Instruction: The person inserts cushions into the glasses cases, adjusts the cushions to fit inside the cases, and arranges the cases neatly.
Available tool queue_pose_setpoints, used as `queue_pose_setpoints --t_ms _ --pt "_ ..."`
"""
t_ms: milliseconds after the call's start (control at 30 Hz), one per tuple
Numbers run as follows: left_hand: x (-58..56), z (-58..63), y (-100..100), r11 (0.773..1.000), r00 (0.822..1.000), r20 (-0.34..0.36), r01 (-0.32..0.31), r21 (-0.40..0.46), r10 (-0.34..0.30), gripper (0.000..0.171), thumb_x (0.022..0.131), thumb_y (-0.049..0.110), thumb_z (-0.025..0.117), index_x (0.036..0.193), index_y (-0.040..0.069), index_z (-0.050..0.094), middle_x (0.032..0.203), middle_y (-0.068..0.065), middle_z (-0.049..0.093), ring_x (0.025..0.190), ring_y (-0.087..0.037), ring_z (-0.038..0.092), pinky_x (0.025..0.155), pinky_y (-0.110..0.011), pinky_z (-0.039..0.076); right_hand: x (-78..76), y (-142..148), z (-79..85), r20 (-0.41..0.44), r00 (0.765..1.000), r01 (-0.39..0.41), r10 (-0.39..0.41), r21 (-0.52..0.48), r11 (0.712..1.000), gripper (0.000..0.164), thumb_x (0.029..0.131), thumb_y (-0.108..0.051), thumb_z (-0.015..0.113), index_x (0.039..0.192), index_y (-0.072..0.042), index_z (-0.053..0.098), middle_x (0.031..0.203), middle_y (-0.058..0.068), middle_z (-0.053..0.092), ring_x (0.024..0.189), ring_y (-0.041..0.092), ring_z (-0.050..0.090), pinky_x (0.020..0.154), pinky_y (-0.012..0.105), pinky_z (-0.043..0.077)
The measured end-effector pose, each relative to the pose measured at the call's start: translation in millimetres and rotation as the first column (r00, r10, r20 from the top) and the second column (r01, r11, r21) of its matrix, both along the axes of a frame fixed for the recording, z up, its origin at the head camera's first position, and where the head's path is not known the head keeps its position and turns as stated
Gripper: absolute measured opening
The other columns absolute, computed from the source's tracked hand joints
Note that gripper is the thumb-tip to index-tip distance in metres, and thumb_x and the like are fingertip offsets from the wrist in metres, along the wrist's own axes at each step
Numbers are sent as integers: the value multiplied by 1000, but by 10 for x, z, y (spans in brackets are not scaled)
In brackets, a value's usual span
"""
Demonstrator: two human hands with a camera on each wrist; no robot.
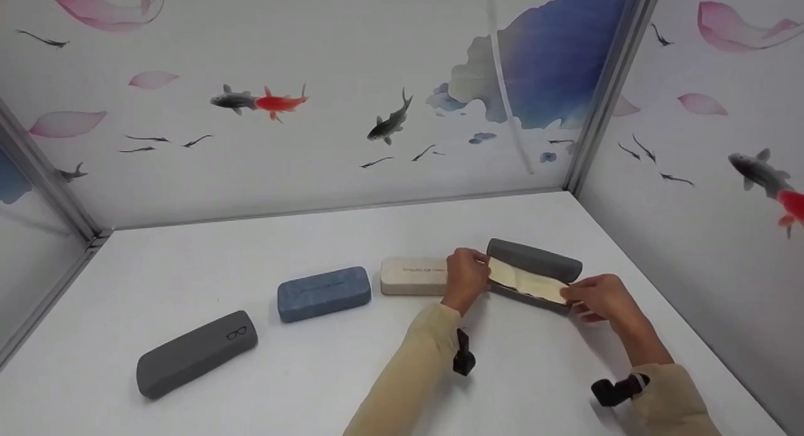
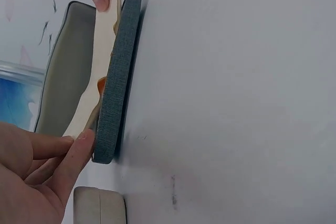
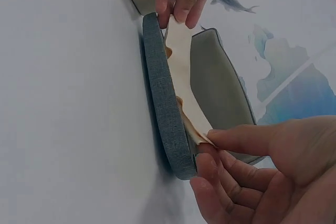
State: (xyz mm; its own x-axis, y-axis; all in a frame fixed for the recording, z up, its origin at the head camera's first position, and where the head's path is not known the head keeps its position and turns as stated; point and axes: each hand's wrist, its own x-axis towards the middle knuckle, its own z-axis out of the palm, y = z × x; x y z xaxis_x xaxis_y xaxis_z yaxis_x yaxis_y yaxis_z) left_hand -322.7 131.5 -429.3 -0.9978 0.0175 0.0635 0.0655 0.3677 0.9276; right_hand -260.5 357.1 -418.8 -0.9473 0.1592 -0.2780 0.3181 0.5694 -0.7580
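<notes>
An opened dark grey glasses case [image 1: 534, 258] lies at the right of the table, its lid raised toward the back wall. A cream cloth [image 1: 526, 281] stretches lengthwise along its opening, with a wavy front edge. My left hand [image 1: 466, 277] pinches the cloth's left end between thumb and fingers. At the other end, my right hand [image 1: 603, 296] pinches the cloth's corner. In the left wrist view the cloth [image 2: 103, 51] stands over the blue-grey front wall of the case [image 2: 116, 85]. The right wrist view shows the right thumb and fingers [image 3: 241, 139] on the cloth's near corner.
Left of the opened case sits a closed cream glasses case [image 1: 411, 277], partly behind the left hand. Farther left are a closed blue case [image 1: 324, 294] and a closed grey case [image 1: 198, 354] with a glasses print. Printed wall panels [image 1: 314, 172] border the white table [image 1: 301, 386].
</notes>
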Motion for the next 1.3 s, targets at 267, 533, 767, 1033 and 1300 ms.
queue_pose_setpoints --t_ms 267,533,767,1033,1300 --pt "-26 -55 0 995 995 -98 -13 -101 3 20 84 -10 62 96 -5 78 88 -14 78 64 -9 64 54 -20 53 -4 1 -28 -11 1000 -12 12 -1 1000 47 96 -23 65 122 15 59 93 10 72 78 13 66 72 29 59" --pt "-19 -79 3 992 987 -156 10 -129 -30 22 83 -9 63 98 -5 78 93 -14 78 75 -10 67 64 -23 56 11 -11 -51 -19 1000 7 -7 -11 1000 44 94 -21 64 119 15 61 89 8 72 75 11 66 68 26 57" --pt "-25 -53 -22 992 990 -139 2 -126 -19 22 86 -8 61 98 -3 78 95 -13 78 80 -12 68 67 -23 55 11 -43 -71 -41 999 21 -22 -35 999 40 93 -16 62 116 17 61 84 6 71 70 9 66 65 26 58" --pt "-62 27 -58 996 991 -133 -25 -90 12 15 89 -3 66 97 -1 78 89 -11 77 74 -12 67 63 -23 52 16 -46 -9 -31 999 10 -11 -29 1000 41 94 -19 62 116 16 61 85 9 71 71 11 67 66 28 60" --pt "-88 173 -34 975 987 -162 -24 -220 -12 21 98 18 63 101 1 77 92 -10 77 74 -16 69 65 -29 55 114 -91 232 -164 986 45 -34 61 997 50 100 -35 59 118 12 63 97 18 71 75 14 67 64 28 60"
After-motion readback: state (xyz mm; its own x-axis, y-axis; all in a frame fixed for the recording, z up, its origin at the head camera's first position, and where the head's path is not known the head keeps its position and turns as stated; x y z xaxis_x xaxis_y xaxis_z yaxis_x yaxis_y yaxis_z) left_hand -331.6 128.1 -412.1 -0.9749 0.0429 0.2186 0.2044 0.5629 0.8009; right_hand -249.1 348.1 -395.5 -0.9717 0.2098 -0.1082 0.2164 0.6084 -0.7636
